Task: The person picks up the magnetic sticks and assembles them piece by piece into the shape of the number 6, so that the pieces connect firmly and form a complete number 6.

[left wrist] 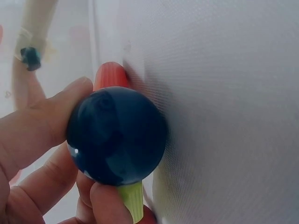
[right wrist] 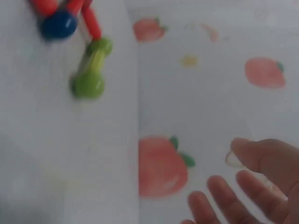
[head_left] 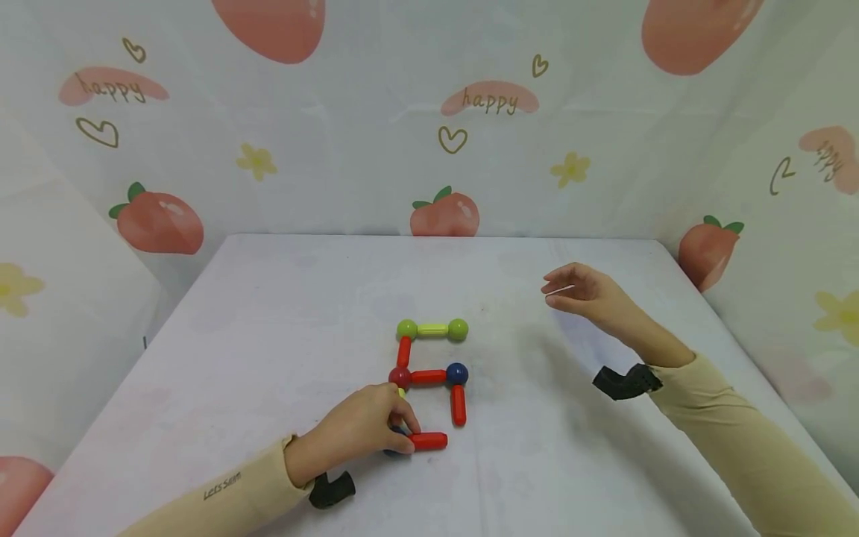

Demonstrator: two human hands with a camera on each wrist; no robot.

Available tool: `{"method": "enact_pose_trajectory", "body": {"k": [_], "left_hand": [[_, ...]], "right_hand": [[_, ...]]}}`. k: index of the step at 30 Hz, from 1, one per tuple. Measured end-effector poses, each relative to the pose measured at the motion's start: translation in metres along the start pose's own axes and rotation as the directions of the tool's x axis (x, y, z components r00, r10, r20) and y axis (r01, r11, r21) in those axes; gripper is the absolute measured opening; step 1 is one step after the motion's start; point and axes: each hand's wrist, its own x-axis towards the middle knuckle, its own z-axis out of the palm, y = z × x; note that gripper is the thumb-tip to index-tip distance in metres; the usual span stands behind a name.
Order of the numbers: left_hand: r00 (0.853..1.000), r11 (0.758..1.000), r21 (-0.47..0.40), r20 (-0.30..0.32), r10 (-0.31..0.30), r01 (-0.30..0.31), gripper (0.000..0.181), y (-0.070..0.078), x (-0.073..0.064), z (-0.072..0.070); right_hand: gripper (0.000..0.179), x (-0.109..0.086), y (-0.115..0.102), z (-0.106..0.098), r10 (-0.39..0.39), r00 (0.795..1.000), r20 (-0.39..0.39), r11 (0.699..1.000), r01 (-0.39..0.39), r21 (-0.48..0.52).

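My left hand (head_left: 362, 424) pinches a dark blue ball (left wrist: 117, 135) at the near left corner of a stick-and-ball figure. From that ball a red rod (head_left: 431, 441) points right, and a yellow-green rod (left wrist: 133, 200) leads to a red ball (head_left: 399, 377). Another red rod (head_left: 428, 377) links the red ball to a second blue ball (head_left: 457, 374), with a red rod (head_left: 458, 406) extending toward the front. At the far end, two green balls (head_left: 458, 330) are joined by a green rod (head_left: 432, 330). Raised above the table's right side, my right hand (head_left: 587, 294) holds nothing, fingers loosely bent.
The figure lies flat on a white-covered table (head_left: 302, 298). Behind and beside it hangs a cloth (head_left: 362, 164) printed with peaches, flowers and hearts. Black straps (head_left: 627, 382) sit at both wrists, over beige sleeves.
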Motion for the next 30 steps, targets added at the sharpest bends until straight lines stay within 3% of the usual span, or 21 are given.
{"method": "enact_pose_trajectory", "body": {"k": [5,9,13,17,24,30], "left_hand": [[1.0,1.0,-0.001,-0.001,0.003,-0.003,0.015,0.001,0.0,0.0],[1.0,1.0,0.002,0.0,0.005,-0.005,0.014,0.002,0.0,0.0],[1.0,1.0,0.004,0.001,0.007,-0.007,0.014,0.003,0.0,0.0],[1.0,1.0,0.008,0.001,0.006,-0.006,0.014,0.003,-0.001,-0.001],[1.0,1.0,0.004,0.003,-0.004,0.004,0.014,0.004,-0.001,-0.001],[1.0,1.0,0.0,0.004,0.003,-0.003,0.014,0.003,-0.001,-0.001]], "right_hand": [[0.057,0.006,0.018,-0.008,-0.051,0.992,-0.115,0.983,0.029,-0.181],[0.072,0.015,0.036,-0.015,-0.055,0.986,-0.156,0.977,0.021,-0.211],[0.082,0.023,0.054,-0.021,-0.013,0.989,-0.147,0.964,-0.026,-0.263],[0.087,0.032,0.074,-0.029,0.086,0.992,-0.087,0.944,-0.109,-0.312],[0.075,0.042,0.098,-0.036,0.226,0.974,0.01,0.931,-0.213,-0.297],[0.05,0.047,0.103,-0.038,0.24,0.97,0.038,0.918,-0.214,-0.335]]}}
